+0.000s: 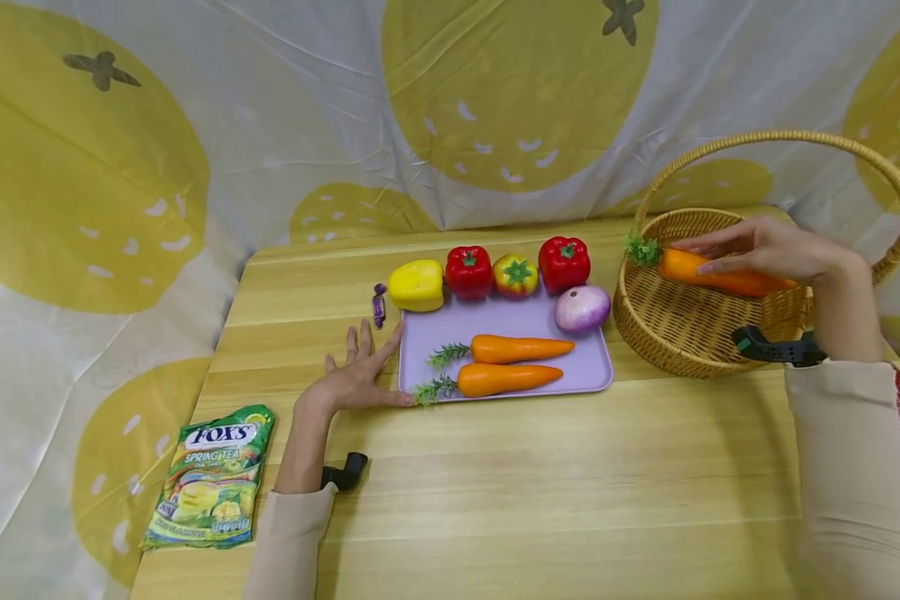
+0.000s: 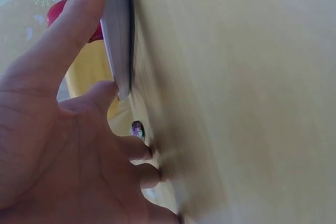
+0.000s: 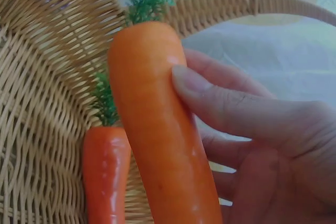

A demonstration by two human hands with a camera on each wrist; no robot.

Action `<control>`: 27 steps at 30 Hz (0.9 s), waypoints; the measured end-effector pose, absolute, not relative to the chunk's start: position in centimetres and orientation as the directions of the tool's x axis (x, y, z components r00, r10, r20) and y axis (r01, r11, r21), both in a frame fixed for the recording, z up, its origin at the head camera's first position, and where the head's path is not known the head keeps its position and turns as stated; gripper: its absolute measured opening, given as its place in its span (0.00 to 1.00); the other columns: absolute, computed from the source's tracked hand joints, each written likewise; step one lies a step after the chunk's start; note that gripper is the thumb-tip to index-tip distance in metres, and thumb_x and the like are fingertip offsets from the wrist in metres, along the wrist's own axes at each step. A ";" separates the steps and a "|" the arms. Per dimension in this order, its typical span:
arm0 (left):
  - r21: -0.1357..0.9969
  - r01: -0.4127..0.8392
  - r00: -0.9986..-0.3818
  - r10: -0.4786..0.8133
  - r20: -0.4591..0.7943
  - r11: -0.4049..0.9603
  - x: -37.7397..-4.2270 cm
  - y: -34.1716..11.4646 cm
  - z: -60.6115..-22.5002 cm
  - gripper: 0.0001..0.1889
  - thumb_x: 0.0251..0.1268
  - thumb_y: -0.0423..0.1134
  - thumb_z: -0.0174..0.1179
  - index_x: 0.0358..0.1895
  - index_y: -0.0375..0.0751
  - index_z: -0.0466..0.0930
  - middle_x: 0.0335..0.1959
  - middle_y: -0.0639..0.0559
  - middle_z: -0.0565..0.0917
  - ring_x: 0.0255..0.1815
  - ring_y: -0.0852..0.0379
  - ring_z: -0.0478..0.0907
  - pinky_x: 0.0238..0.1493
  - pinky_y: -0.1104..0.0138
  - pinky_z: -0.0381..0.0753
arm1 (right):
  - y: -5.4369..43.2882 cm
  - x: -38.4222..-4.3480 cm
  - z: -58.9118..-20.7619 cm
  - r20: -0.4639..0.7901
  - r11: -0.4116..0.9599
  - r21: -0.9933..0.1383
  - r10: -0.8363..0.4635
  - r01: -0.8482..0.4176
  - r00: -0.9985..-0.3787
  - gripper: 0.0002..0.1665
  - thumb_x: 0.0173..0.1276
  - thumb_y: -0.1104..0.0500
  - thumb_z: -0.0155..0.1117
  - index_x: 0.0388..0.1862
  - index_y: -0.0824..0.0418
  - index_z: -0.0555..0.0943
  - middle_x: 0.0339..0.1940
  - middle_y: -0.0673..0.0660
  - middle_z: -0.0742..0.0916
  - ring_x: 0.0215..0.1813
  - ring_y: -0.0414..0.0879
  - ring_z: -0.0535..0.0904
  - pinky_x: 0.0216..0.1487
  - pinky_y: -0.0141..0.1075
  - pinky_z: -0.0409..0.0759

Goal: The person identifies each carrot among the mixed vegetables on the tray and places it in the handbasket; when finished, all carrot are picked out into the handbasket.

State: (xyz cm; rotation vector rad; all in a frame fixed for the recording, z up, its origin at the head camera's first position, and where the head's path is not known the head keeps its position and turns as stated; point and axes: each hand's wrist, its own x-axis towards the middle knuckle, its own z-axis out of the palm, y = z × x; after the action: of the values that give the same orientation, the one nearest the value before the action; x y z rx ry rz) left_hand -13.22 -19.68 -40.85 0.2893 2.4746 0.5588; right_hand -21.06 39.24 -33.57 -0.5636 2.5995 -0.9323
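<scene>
My right hand (image 1: 783, 247) grips an orange carrot (image 3: 157, 119) with a green leafy top, thumb on the near side. It is held within the outline of the wicker basket (image 1: 663, 354), under the arched handle. Another carrot (image 3: 106, 171) lies in the basket, seen in the right wrist view. My left hand (image 1: 352, 379) is spread at the left edge of the lilac tray (image 1: 487, 318), thumb and index finger at its rim and the other fingertips down by the table. Two carrots (image 1: 521, 348) lie side by side on the tray, leafy ends toward that hand.
Along the tray's back sit a yellow pepper (image 1: 416, 285), two red peppers (image 1: 468, 273), a red-yellow tomato-like vegetable (image 1: 515, 276) and a purple onion (image 1: 582, 308). A purple wrapped candy (image 1: 378, 306) lies left of the tray, a green FOX'S candy bag (image 1: 212, 479) at the table's left.
</scene>
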 end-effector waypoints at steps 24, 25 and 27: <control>0.445 0.074 -0.806 0.316 -0.500 0.892 -13.3 -19.6 -40.7 0.63 0.59 0.66 0.70 0.85 0.64 0.29 0.81 0.33 0.16 0.82 0.31 0.12 0.71 0.22 0.21 | 38.5 -22.6 -35.8 -0.294 0.800 -0.582 -0.374 -0.146 -0.879 0.28 0.73 0.58 0.69 0.70 0.58 0.80 0.65 0.67 0.85 0.57 0.34 0.80 0.49 0.17 0.73; 0.445 0.073 -0.806 0.316 -0.501 0.892 -13.3 -19.6 -40.7 0.63 0.59 0.66 0.70 0.85 0.64 0.29 0.81 0.33 0.16 0.82 0.31 0.12 0.71 0.22 0.21 | 38.4 -22.6 -35.8 -0.299 0.804 -0.577 -0.372 -0.145 -0.879 0.28 0.72 0.58 0.70 0.70 0.58 0.80 0.64 0.68 0.85 0.58 0.37 0.80 0.50 0.17 0.72; 0.447 0.072 -0.806 0.316 -0.501 0.892 -13.3 -19.6 -40.7 0.63 0.59 0.66 0.70 0.85 0.64 0.28 0.81 0.33 0.16 0.82 0.31 0.12 0.71 0.22 0.21 | 38.4 -22.6 -35.9 -0.307 0.807 -0.574 -0.367 -0.137 -0.878 0.28 0.72 0.57 0.70 0.70 0.58 0.80 0.65 0.69 0.85 0.59 0.38 0.80 0.50 0.17 0.72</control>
State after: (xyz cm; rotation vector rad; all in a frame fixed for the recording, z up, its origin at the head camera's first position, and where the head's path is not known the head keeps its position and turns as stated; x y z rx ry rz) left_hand -13.29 -19.57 -40.69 0.2786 2.4695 0.5533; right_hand -22.62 38.36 -35.93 -0.3781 2.5857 -0.7776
